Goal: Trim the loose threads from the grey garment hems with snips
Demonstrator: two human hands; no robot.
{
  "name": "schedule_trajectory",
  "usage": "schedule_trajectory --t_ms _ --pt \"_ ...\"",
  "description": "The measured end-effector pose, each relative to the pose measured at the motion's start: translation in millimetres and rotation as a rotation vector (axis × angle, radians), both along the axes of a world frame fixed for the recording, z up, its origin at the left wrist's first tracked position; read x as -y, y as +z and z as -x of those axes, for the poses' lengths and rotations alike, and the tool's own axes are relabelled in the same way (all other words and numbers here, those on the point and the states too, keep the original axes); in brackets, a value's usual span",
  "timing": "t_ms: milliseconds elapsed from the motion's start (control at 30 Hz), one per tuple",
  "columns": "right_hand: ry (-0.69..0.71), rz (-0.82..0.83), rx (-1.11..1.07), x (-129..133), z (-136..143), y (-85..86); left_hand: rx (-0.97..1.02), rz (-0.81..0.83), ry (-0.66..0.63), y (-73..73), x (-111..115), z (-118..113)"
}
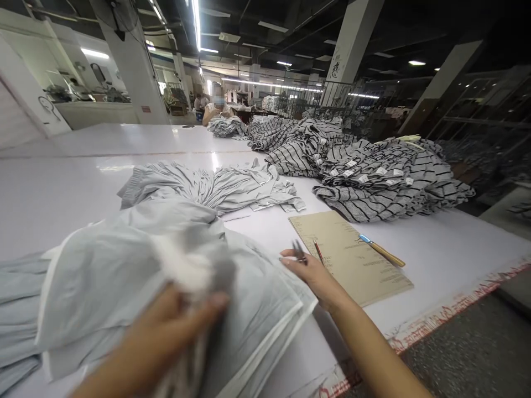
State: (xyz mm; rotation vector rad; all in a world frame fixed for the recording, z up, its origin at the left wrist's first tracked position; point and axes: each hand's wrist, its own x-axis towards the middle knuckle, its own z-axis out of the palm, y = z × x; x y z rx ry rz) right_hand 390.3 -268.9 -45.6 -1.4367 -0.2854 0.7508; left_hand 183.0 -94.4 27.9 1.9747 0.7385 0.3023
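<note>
Pale grey-blue garments with white edging [103,276] lie spread in layers in front of me. My left hand [186,320], blurred by motion, is closed on the cloth, lifting a fold of it near the middle. At the right edge of these garments, my right hand [313,276] is closed around a small dark metal tool [299,251], which looks like thread snips. Beside that hand lies a brown sheet of card with writing [352,265], bearing a red pen [318,251] and a cutter with a yellow handle [384,251].
Bunched pale garments [207,188] lie beyond the spread ones. Heaps of grey striped garments [373,177] fill the table's back right. A person [218,105] sits at the far end. The white table's edge [448,315] runs along the right.
</note>
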Motion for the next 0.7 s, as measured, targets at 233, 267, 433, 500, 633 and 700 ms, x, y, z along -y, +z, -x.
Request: schedule_trajectory --t_ms 233,267,433,500,633,700 --pt "-0.355 0.13 0.207 49.5 -1.4 -23.2 -0.14 -0.099 -0.757 -36.3 43.6 -48.4" --pt "-0.372 0.13 0.222 51.9 5.5 -24.7 -0.116 -0.159 -0.618 -44.5 39.2 -51.5" --pt "-0.398 0.108 0.305 50.9 31.3 -21.4 -0.093 -0.464 -0.413 -97.2 28.5 -53.2" --pt "-0.385 0.1 0.335 49.8 37.4 -17.9 -0.101 -0.525 -0.455 -112.5 25.5 -41.7" --pt "-0.349 0.123 0.344 55.0 46.7 -14.6 -0.084 -0.71 -0.487 -123.1 8.9 -6.8" --pt "-0.333 0.143 0.329 59.4 50.8 -15.1 -0.064 -0.877 -0.504 -119.4 2.5 5.0"
